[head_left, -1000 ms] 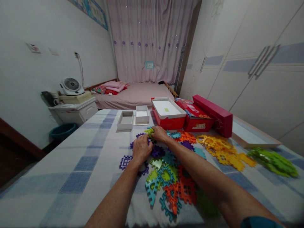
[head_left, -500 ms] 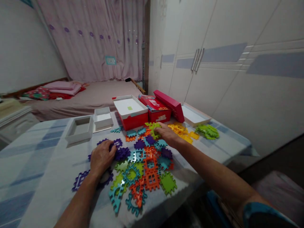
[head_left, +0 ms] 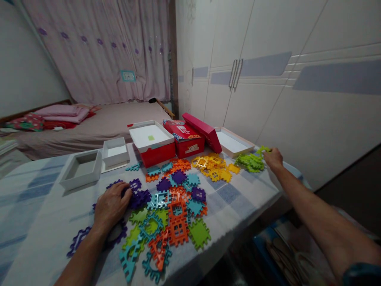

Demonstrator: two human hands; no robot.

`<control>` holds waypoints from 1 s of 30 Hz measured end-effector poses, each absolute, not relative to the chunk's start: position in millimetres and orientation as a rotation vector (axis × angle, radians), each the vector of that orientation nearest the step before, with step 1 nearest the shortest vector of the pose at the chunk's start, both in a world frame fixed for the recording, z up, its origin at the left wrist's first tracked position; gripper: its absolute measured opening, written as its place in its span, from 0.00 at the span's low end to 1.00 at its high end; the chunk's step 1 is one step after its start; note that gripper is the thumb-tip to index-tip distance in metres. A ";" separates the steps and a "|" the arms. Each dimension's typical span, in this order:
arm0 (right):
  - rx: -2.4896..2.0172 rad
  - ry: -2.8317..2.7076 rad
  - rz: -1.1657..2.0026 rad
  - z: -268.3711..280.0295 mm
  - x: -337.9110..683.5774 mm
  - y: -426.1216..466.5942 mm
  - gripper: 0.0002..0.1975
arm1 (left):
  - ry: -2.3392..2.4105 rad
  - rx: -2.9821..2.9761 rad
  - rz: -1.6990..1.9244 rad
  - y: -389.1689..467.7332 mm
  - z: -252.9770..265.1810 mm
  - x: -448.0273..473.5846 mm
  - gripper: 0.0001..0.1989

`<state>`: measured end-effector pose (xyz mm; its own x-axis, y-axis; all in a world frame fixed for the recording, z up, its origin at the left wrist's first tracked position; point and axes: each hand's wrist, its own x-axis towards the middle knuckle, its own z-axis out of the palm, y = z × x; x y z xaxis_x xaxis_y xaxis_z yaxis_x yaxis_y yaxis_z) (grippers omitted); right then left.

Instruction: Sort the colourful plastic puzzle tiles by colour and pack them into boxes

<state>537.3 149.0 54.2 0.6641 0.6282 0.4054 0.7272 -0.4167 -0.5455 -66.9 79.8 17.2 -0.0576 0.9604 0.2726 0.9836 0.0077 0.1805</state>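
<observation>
My right hand (head_left: 273, 159) is at the table's far right, its fingers pinching a lime-green interlocking plastic building piece (head_left: 263, 150). That piece is held at the edge of a pile of green pieces (head_left: 249, 162). My left hand (head_left: 111, 201) rests on the left, thumb apart from the fingers, over purple building pieces (head_left: 139, 198) that it partly hides. Between the hands spreads a mixed heap with orange pieces (head_left: 178, 230), turquoise pieces (head_left: 160, 200) and a green square piece (head_left: 199, 233). Yellow pieces (head_left: 222, 174) form a group of their own.
Behind the pieces stand a red box with a white tray (head_left: 157, 155), another red box (head_left: 190, 147), a leaning red lid (head_left: 205, 131) and a shallow white tray (head_left: 233, 143). Grey boxes (head_left: 85, 174) sit at left on the checked tablecloth (head_left: 47, 222). A wardrobe (head_left: 268, 111) flanks the right.
My right hand has moved right with a green piece, from above the mixed heap to the green pile. The view has turned slightly right. My left hand stays over the purple pieces.
</observation>
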 end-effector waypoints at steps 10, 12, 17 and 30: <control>-1.887 -1.437 -0.340 22.4 526.8 135.5 0.15 | -2.147 -2.098 -0.505 81.4 14.3 -71.1 0.23; -1.759 -1.697 -0.427 28.4 514.6 130.1 0.18 | -2.140 -2.108 -0.511 81.3 14.0 -71.3 0.24; -1.678 -2.163 -0.454 42.5 483.3 126.3 0.22 | -2.158 -2.112 -0.524 80.9 15.1 -70.5 0.24; -1.954 -1.437 -0.281 43.8 498.4 147.8 0.17 | -2.170 -2.130 -0.507 80.8 13.3 -70.8 0.25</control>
